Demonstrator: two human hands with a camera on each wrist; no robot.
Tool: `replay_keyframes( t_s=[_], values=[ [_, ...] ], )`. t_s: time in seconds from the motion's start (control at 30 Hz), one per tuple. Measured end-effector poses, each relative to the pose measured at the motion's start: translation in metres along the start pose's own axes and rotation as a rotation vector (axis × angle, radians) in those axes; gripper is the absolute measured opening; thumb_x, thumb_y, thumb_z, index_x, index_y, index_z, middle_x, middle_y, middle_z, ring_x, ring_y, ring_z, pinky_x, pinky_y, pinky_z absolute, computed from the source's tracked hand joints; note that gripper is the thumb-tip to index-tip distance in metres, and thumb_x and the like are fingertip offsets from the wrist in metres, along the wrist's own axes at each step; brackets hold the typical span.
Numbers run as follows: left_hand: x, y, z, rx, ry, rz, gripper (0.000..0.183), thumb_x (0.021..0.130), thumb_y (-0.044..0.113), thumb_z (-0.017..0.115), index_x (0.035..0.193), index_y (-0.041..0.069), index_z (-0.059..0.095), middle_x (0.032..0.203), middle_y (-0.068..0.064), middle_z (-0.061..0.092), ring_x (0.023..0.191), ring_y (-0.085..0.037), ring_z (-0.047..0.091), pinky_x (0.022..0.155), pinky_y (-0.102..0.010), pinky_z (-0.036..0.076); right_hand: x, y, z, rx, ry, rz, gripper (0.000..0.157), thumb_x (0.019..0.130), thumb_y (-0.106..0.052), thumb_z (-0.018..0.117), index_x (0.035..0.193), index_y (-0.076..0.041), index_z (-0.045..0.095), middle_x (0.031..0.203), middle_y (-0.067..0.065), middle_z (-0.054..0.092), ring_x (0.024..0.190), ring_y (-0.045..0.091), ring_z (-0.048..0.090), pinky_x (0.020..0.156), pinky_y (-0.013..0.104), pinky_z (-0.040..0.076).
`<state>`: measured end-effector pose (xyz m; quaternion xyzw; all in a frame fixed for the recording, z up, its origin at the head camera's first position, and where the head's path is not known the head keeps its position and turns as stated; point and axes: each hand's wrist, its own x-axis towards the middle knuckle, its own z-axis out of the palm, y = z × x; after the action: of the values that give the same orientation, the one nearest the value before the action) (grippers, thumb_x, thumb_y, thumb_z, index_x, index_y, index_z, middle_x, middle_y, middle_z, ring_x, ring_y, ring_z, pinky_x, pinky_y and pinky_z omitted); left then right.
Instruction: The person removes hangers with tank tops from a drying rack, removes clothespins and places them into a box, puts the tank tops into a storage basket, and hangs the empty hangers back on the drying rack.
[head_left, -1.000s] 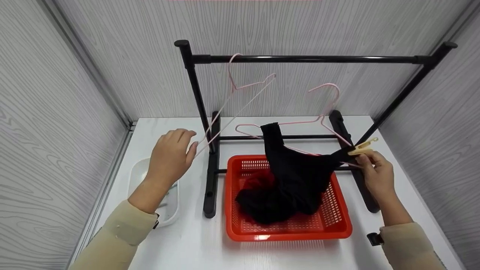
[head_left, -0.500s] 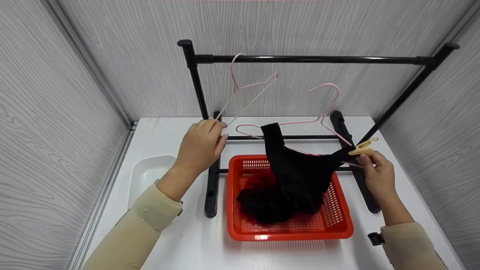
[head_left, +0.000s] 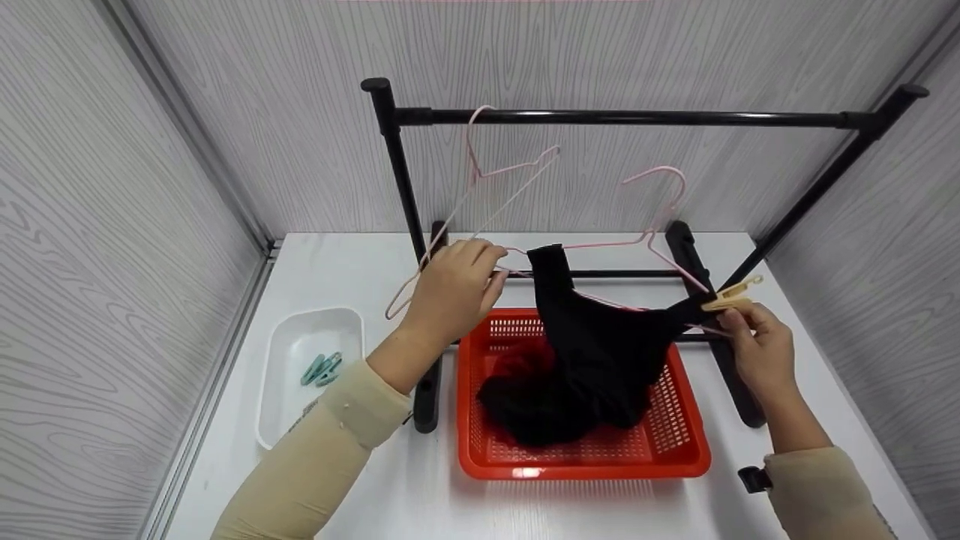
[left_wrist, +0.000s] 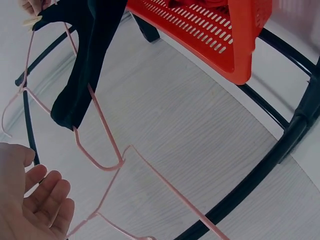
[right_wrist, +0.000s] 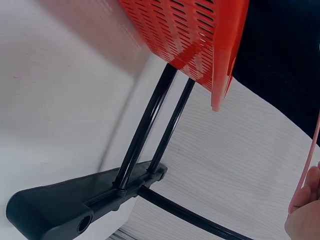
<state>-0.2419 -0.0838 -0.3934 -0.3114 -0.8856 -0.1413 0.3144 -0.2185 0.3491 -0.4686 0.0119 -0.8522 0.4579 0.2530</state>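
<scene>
A black garment with straps (head_left: 600, 337) hangs over a pink hanger (head_left: 600, 244), its lower part in the red basket (head_left: 585, 472). My right hand (head_left: 763, 349) grips the hanger's right end, beside a yellow clothespin (head_left: 731, 294) clipped on the garment's right strap. In the right wrist view, the curled fingers (right_wrist: 309, 187) are partly cut off by the frame. My left hand (head_left: 457, 289) is near the hanger's left end. The left wrist view shows its fingers loosely bent with nothing in them, apart from the garment's left strap (left_wrist: 67, 112).
A second pink hanger (head_left: 517, 166) hangs from the black rack's top bar (head_left: 637, 118). On the white table (head_left: 390, 487) at left stands a white tray (head_left: 264, 405) with several green clothespins (head_left: 322, 367). Red cloth (head_left: 521, 360) lies in the basket.
My left hand has moved right, from beside the hanging hanger to the garment's left strap, uncovering the tray's clothespins. My right hand keeps its hold with almost no movement.
</scene>
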Motion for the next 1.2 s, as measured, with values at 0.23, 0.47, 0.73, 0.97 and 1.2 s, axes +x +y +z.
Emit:
replay_keyframes(
  t_s=[0.23,0.47,0.73,0.97,1.2],
  values=[
    [0.015,0.018,0.01,-0.029,0.008,0.024,0.026,0.101,0.023,0.058,0.12,0.006,0.065,0.112,-0.008,0.066,0.103,-0.025,0.063,0.092,-0.037,0.051,-0.006,-0.02,0.0,-0.019,0.002,-0.008,0.011,0.097,0.002,0.06,0.099,0.01,0.068,0.08,-0.017,0.064,0.078,-0.006,0.056,0.067,0.01,0.041],
    [0.031,0.036,0.013,-0.078,0.001,0.022,0.031,0.104,0.028,0.053,0.124,0.007,0.063,0.118,-0.007,0.065,0.109,-0.024,0.062,0.096,-0.037,0.049,-0.001,-0.005,0.0,0.002,0.004,0.001,0.012,0.096,0.003,0.06,0.1,0.011,0.068,0.081,-0.018,0.065,0.078,-0.006,0.058,0.068,0.009,0.042],
    [0.048,0.057,0.021,-0.141,0.027,0.026,0.029,0.103,0.027,0.055,0.124,0.009,0.063,0.119,-0.005,0.065,0.111,-0.022,0.062,0.099,-0.035,0.047,0.0,0.0,0.0,0.0,-0.007,-0.018,0.012,0.097,-0.002,0.063,0.1,0.005,0.072,0.081,-0.019,0.063,0.078,-0.004,0.059,0.067,0.01,0.044],
    [0.06,0.08,0.036,-0.184,0.026,0.035,0.03,0.103,0.028,0.055,0.125,0.01,0.063,0.119,-0.003,0.065,0.113,-0.019,0.061,0.101,-0.031,0.046,-0.003,-0.017,0.0,0.011,-0.012,-0.016,0.012,0.097,0.002,0.06,0.099,0.011,0.069,0.082,-0.017,0.063,0.078,-0.005,0.058,0.069,0.007,0.046],
    [0.069,0.104,0.049,-0.177,0.011,0.064,0.031,0.103,0.031,0.054,0.125,0.012,0.064,0.123,-0.001,0.064,0.115,-0.017,0.06,0.104,-0.027,0.043,-0.007,-0.04,0.0,0.033,-0.036,-0.048,0.013,0.097,0.003,0.059,0.099,0.013,0.067,0.082,-0.007,0.065,0.079,-0.003,0.058,0.069,0.007,0.046]
  ],
)
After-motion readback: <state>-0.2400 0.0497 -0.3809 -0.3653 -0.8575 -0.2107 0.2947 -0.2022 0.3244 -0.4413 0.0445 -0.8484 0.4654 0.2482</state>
